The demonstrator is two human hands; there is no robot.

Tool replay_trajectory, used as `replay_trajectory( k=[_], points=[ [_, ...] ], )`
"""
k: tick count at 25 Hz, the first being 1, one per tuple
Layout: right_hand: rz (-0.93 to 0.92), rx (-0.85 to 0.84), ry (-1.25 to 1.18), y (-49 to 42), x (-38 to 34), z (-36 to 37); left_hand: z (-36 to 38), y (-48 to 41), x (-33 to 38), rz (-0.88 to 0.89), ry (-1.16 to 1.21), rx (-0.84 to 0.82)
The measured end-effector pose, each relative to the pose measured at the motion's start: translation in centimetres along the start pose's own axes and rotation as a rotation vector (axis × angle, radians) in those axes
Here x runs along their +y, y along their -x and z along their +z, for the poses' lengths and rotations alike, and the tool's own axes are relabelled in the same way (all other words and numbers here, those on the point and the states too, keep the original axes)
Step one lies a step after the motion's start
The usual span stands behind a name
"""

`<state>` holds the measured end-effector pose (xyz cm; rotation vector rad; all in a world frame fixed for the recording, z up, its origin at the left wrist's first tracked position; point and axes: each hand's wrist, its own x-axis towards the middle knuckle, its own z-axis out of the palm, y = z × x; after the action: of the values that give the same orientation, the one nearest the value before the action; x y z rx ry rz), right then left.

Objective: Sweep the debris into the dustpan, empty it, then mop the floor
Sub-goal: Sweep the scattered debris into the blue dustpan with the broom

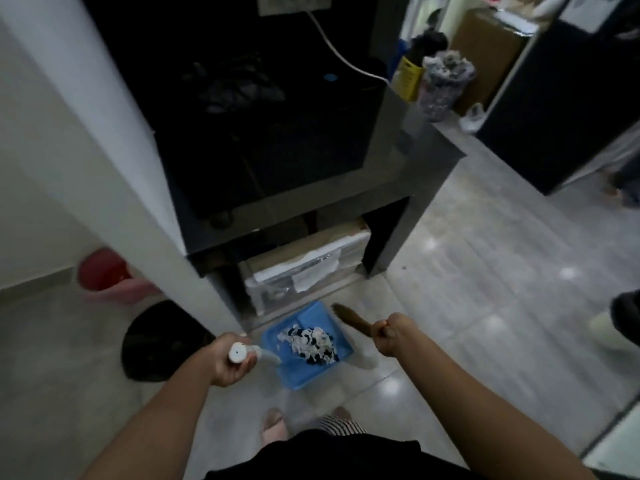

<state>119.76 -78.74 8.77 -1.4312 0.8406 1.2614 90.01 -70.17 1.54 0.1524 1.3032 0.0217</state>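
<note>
Near the floor, the light dustpan (pixel 306 375), its loose debris (pixel 311 342) easily spilled, is gripped by its handle (pixel 266 355) in the left hand (pixel 225 365); the broom (pixel 353 322) is clenched in the right hand (pixel 389 336).

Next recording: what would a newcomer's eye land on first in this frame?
The blue dustpan shows low at centre, in front of the dark table, holding a heap of white and black scraps. The left hand grips its white handle, and the right hand grips a brown broom just right of the pan.
</note>
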Motion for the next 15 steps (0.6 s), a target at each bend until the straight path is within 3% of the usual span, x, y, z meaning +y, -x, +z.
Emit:
replay_trajectory(
  k=[6,15],
  points=[
    [0.034,-0.135,0.186,2.8,5.1,3.6,-6.3,3.1,-5.4,0.064,0.244,0.056],
    [0.086,-0.321,0.405,5.7,12.1,4.9,-9.3,7.1,-14.5,0.139,0.513,0.117]
  ],
)
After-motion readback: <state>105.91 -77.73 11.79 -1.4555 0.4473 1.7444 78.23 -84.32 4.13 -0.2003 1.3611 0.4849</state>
